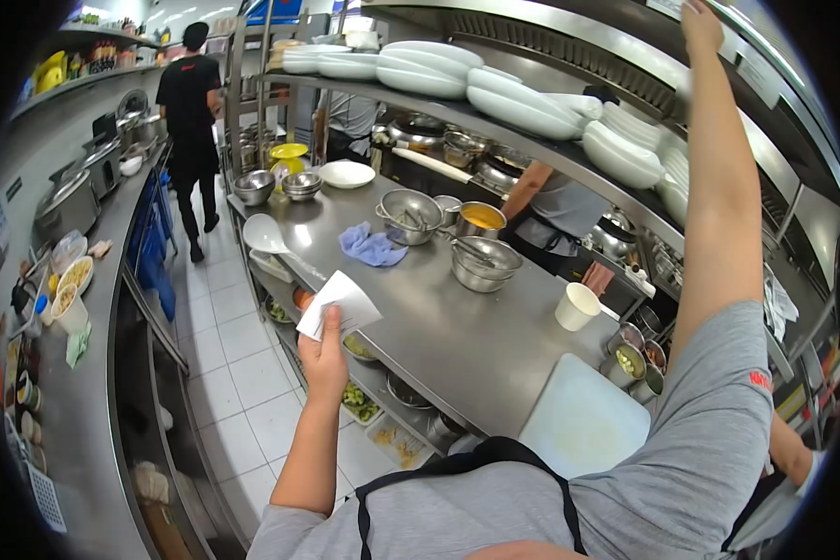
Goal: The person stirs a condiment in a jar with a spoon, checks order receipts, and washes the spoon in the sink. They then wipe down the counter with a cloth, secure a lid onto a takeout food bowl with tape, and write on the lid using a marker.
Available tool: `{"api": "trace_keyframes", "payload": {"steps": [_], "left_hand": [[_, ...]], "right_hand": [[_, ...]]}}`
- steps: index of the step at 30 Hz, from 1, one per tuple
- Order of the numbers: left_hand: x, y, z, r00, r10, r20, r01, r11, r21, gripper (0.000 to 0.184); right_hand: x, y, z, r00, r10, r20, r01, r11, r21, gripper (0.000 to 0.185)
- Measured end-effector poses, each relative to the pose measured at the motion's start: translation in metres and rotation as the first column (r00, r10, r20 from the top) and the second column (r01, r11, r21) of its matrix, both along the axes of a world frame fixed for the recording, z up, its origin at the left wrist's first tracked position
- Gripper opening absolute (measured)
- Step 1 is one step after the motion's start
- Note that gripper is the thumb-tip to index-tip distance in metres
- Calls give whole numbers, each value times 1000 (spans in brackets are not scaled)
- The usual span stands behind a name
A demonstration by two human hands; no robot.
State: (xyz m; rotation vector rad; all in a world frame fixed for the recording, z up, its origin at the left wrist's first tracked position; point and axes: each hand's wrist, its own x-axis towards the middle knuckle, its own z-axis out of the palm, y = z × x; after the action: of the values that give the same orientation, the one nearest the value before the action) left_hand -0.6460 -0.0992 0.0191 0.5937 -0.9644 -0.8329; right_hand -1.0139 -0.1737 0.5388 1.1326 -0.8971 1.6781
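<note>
My left hand (324,359) is closed around a small white paper slip (339,306), thumb on its front face, above the near edge of the steel counter (373,303). Faint print shows on the slip's lower part. High at the upper right, my right hand (703,33) reaches to the edge of the overhead steel hood, its fingers bunched at the frame's top edge. What they pinch, if anything, is hidden. A white paper (667,7) is beside those fingertips. Beyond the slip lie a white ladle (265,235) and a crumpled blue cloth (371,245).
Metal bowls (485,265), a pot of orange liquid (481,217), a paper tub (578,307) and a white cutting board (585,417) stand on the counter. Stacked white plates (523,101) fill the shelf above. One person (191,121) is in the aisle; another (560,201) works across the counter.
</note>
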Motion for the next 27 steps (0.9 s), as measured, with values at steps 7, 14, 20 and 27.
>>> {"api": "trace_keyframes", "payload": {"steps": [7,14,20,27], "left_hand": [[-18,-1,-2,988,-78,135,84,996,-39,26],[-108,20,9,846,-430,316,461,887,-27,26],[-209,86,15,477,-763,436,835,548,47,24],[-306,242,14,-10,-877,481,995,39,92,25]], "right_hand": [[13,18,-55,972,83,-221,-80,997,23,64],[50,124,-321,828,555,-82,-7,156,988,37],[0,242,-447,387,195,901,-884,-201,423,36],[-40,453,-485,26,266,964,-989,147,-14,35]]}}
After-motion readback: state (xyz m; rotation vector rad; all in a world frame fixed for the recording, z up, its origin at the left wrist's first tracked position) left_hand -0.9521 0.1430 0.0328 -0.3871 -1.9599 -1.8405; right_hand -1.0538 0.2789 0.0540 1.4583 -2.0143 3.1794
